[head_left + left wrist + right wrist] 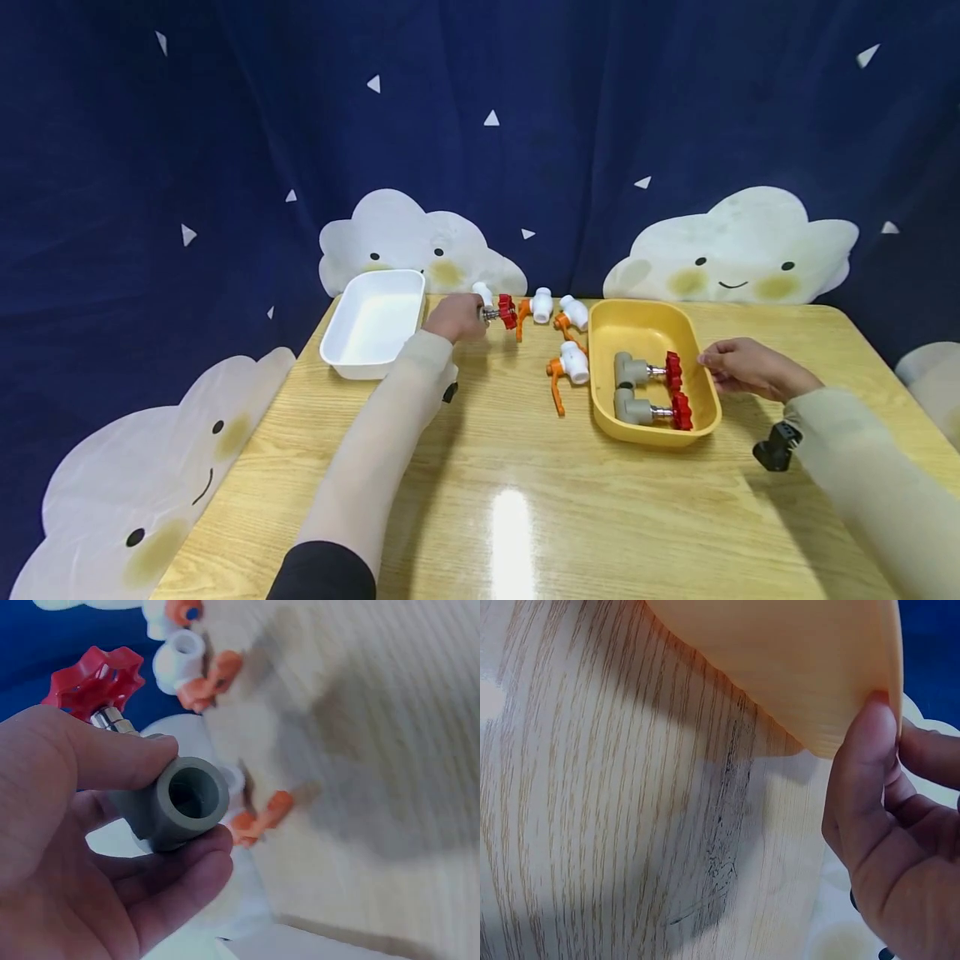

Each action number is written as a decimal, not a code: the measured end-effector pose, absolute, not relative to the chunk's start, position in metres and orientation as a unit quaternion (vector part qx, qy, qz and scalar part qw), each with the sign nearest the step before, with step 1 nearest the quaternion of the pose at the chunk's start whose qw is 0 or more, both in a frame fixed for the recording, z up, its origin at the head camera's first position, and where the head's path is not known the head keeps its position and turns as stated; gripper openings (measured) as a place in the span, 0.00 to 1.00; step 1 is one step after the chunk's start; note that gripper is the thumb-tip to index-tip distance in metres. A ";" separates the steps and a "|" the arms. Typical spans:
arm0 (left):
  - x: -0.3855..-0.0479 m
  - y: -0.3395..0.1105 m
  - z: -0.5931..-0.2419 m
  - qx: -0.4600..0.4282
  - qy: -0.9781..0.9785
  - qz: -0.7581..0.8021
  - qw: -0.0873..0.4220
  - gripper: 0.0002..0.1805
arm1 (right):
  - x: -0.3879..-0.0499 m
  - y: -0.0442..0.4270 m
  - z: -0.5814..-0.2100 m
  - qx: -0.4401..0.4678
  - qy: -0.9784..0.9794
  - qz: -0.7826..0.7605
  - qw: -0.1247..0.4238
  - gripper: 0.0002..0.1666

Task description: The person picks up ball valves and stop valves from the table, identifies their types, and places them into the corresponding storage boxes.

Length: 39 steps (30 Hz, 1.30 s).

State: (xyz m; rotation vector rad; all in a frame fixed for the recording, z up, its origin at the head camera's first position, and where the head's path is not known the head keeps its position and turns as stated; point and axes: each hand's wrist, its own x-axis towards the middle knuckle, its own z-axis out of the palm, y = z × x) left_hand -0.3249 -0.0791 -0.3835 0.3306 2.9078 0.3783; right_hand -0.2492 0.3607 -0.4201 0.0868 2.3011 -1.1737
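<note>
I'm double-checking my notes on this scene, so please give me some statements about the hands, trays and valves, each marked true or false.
1. The left hand holds a gray valve. True.
2. The right hand pinches the rim of the yellow tray. True.
3. The yellow tray contains three red-wheeled valves. False: it contains two red-wheeled valves.
4. The white tray stands nearer the left hand than the right hand. True.
5. The white-and-orange valves lie in the white tray. False: the white-and-orange valves lie on the table.
</note>
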 end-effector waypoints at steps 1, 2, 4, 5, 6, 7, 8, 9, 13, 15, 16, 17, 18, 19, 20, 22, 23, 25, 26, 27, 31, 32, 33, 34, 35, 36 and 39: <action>-0.324 -0.078 -0.380 0.113 0.980 0.127 0.098 0.14 | -0.249 0.360 -0.419 0.031 0.857 -0.435 0.275 0.22; -0.323 -0.076 -0.378 0.113 0.980 0.126 0.102 0.14 | -0.250 0.360 -0.419 0.030 0.857 -0.434 0.275 0.22; -0.322 -0.073 -0.373 0.113 0.979 0.126 0.111 0.15 | -0.250 0.360 -0.418 0.032 0.856 -0.435 0.277 0.22; -0.322 -0.072 -0.371 0.113 0.979 0.126 0.115 0.14 | -0.250 0.360 -0.417 0.034 0.856 -0.435 0.278 0.22; -0.322 -0.070 -0.370 0.114 0.979 0.123 0.117 0.14 | -0.250 0.360 -0.417 0.034 0.855 -0.436 0.278 0.22; -0.321 -0.068 -0.368 0.114 0.979 0.120 0.119 0.13 | -0.250 0.360 -0.418 0.035 0.855 -0.436 0.278 0.22; -0.321 -0.066 -0.366 0.113 0.979 0.121 0.122 0.13 | -0.250 0.360 -0.418 0.035 0.855 -0.437 0.279 0.22; -0.321 -0.064 -0.365 0.111 0.977 0.125 0.129 0.13 | -0.250 0.360 -0.418 0.035 0.854 -0.437 0.279 0.22; -0.318 -0.055 -0.357 0.100 0.972 0.143 0.159 0.12 | -0.250 0.359 -0.420 0.032 0.854 -0.439 0.277 0.21; -0.318 -0.051 -0.354 0.097 0.970 0.146 0.168 0.13 | -0.249 0.359 -0.420 0.031 0.854 -0.440 0.276 0.21; -0.317 -0.049 -0.353 0.099 0.970 0.143 0.168 0.15 | -0.249 0.359 -0.420 0.030 0.855 -0.439 0.275 0.21; -0.316 -0.047 -0.351 0.100 0.971 0.140 0.168 0.17 | -0.249 0.359 -0.420 0.029 0.855 -0.439 0.275 0.21; -0.316 -0.045 -0.350 0.101 0.970 0.140 0.171 0.17 | -0.249 0.359 -0.420 0.029 0.855 -0.439 0.274 0.21; -0.316 -0.044 -0.350 0.104 0.969 0.139 0.174 0.17 | -0.249 0.359 -0.420 0.027 0.856 -0.438 0.274 0.21; -0.315 -0.043 -0.349 0.107 0.967 0.144 0.179 0.17 | -0.249 0.359 -0.420 0.027 0.856 -0.438 0.274 0.22; -0.314 -0.040 -0.347 0.114 0.962 0.156 0.191 0.16 | -0.249 0.360 -0.420 0.025 0.858 -0.435 0.273 0.22; -0.314 -0.038 -0.346 0.118 0.959 0.161 0.198 0.16 | -0.249 0.360 -0.420 0.025 0.858 -0.434 0.273 0.22; -0.312 -0.036 -0.344 0.130 0.955 0.168 0.206 0.16 | -0.250 0.360 -0.420 0.026 0.859 -0.433 0.272 0.22; -0.311 -0.034 -0.343 0.136 0.954 0.170 0.206 0.19 | -0.249 0.360 -0.420 0.027 0.859 -0.433 0.273 0.22; -0.311 -0.032 -0.342 0.142 0.952 0.171 0.208 0.22 | -0.250 0.361 -0.420 0.027 0.859 -0.432 0.273 0.22; -0.308 -0.026 -0.338 0.168 0.949 0.177 0.197 0.28 | -0.251 0.360 -0.418 0.034 0.858 -0.433 0.273 0.21; -0.307 -0.024 -0.337 0.174 0.949 0.177 0.193 0.26 | -0.251 0.360 -0.418 0.036 0.858 -0.433 0.273 0.21; -0.306 -0.021 -0.336 0.180 0.949 0.177 0.188 0.25 | -0.252 0.360 -0.418 0.037 0.858 -0.433 0.274 0.21; -0.306 -0.019 -0.336 0.185 0.950 0.176 0.182 0.24 | -0.252 0.360 -0.418 0.039 0.857 -0.434 0.273 0.22; -0.306 -0.017 -0.335 0.187 0.950 0.174 0.178 0.23 | -0.252 0.360 -0.418 0.039 0.857 -0.435 0.274 0.22; -0.305 -0.014 -0.335 0.190 0.951 0.173 0.175 0.23 | -0.251 0.361 -0.418 0.040 0.856 -0.437 0.274 0.22; -0.306 -0.008 -0.337 0.196 0.949 0.175 0.175 0.26 | -0.250 0.360 -0.420 0.040 0.854 -0.439 0.276 0.21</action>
